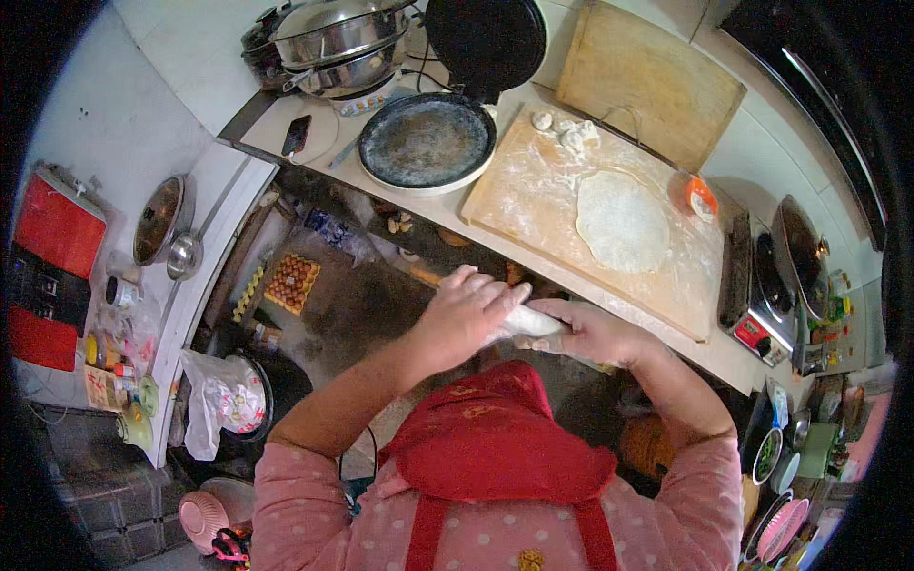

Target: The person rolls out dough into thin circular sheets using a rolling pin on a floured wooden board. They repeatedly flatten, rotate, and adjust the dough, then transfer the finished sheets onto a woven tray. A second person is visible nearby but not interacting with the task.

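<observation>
Between my hands, in front of my apron, is a white, floury, roll-shaped thing point(534, 320); whether it is dough or a flour-coated rolling pin I cannot tell. My left hand point(475, 307) grips it from above, its back dusted with flour. The other end lies in the curled fingers of my right hand point(589, 332). Beyond them, a thin round sheet of dough point(623, 221) lies flat on a floured wooden board point(514, 203). Small dough lumps point(571, 133) sit at the board's far left corner, and an orange bowl point(701, 198) with white contents stands at its far right.
Left of the board, an electric griddle point(427, 139) stands with its lid point(487, 46) raised. A second board point(650, 78) leans on the wall. Steel pots point(343, 50) and a phone point(296, 135) are further left. A cooker point(760, 300) stands at right; an egg tray point(291, 284) sits low at left.
</observation>
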Action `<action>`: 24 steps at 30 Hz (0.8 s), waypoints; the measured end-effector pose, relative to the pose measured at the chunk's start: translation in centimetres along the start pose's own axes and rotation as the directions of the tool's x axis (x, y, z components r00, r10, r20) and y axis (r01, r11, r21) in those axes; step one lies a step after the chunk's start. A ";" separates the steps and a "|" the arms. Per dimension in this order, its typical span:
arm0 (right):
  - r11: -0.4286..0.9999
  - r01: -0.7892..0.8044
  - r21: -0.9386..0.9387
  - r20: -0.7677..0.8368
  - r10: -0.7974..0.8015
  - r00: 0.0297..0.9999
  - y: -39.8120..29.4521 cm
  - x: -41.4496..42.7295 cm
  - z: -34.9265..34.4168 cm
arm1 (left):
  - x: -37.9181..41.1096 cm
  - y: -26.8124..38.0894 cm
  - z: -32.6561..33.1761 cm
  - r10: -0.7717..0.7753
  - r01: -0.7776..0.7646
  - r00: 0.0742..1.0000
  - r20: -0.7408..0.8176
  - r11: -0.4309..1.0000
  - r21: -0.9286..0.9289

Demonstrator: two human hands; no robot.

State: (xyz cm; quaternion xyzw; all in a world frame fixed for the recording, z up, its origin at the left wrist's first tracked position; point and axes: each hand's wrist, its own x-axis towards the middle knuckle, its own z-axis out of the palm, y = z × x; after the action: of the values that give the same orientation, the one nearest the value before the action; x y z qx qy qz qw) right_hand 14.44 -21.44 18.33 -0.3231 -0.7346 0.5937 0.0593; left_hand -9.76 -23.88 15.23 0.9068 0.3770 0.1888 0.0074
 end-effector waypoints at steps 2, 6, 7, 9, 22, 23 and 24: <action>0.983 -0.044 0.180 0.111 0.024 0.994 -1.8 4.3 -1.4 | 0.0 -4.3 -1.3 -0.051 0.054 0.996 0.068 0.998 -0.041; 0.831 0.256 -0.494 -0.082 -0.337 0.938 -1.5 11.9 -5.3 | 1.2 -12.9 -3.5 -0.086 0.086 0.996 -0.010 0.995 -0.055; 0.826 0.209 -0.524 -0.116 -0.312 0.943 -1.6 13.5 -6.4 | 2.0 -15.0 -4.2 -0.103 0.103 0.995 -0.005 0.995 -0.008; 0.816 0.114 -0.567 -0.188 -0.263 0.946 -1.5 16.8 -8.7 | 4.1 -19.5 -5.4 -0.161 0.162 0.985 0.060 0.987 -0.017; 0.708 -0.133 -0.693 -0.515 -0.358 0.779 0.8 35.8 -23.0 | 17.7 -44.1 1.3 -0.252 0.251 0.968 -0.001 0.962 0.111; 0.708 -0.160 -0.688 -0.528 -0.336 0.780 2.9 36.9 -22.3 | 17.0 -44.6 3.0 -0.291 0.279 0.955 0.049 0.945 0.169; 0.675 -0.164 -0.719 -0.516 -0.362 0.776 5.4 38.0 -21.5 | 15.7 -45.7 5.0 -0.245 0.239 0.969 0.044 0.965 0.106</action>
State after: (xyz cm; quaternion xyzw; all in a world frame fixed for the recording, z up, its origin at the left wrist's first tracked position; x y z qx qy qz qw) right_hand -2.98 17.67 8.32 -0.4525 -0.8632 0.1041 0.1983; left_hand -29.00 20.24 8.74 0.8582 0.4933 0.1416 -0.0042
